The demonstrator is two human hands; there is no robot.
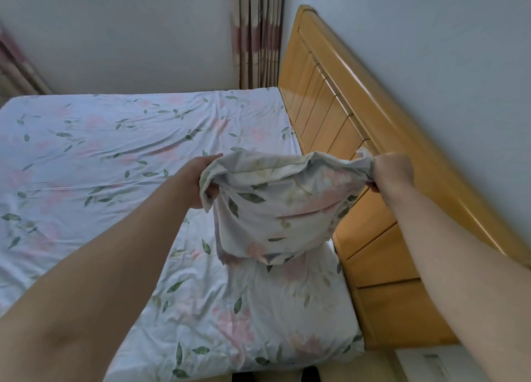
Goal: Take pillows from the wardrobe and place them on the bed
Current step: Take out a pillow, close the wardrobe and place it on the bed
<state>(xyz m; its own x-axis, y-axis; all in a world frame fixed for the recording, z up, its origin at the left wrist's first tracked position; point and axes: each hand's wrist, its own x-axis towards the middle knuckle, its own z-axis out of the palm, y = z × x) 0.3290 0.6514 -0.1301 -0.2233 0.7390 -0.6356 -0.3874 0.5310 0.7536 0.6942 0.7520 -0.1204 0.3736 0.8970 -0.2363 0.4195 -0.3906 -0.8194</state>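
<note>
The head view looks down at a bed [86,157] with a sheet covered in pink flowers and green leaves. The sheet has some wrinkles in it.

Two bare arms reach out over the bed. The left hand [201,180] grips the top left corner of a pillow [275,209]. Its fingers are curled tight into the cloth, and part of the hand is hidden behind a fold. The right hand [392,172] is closed in a fist around the top right corner, and the cloth is bunched up inside it.

The pillow hangs down between the two hands, up in the air. Its case has the same flowers and leaves as the sheet. It looks soft and floppy, and the top edge sags in the middle. The bottom of the pillow hangs just over the near right part of the bed, by the headboard [359,151]. I cannot tell if the bottom edge touches the sheet.

The headboard is yellow wood with long grooves. It runs along the right side of the bed, against a pale wall [431,51]. A striped curtain [255,34] hangs in the far corner, past the end of the headboard. More curtain shows at the far left edge, but it is blurry.
</note>
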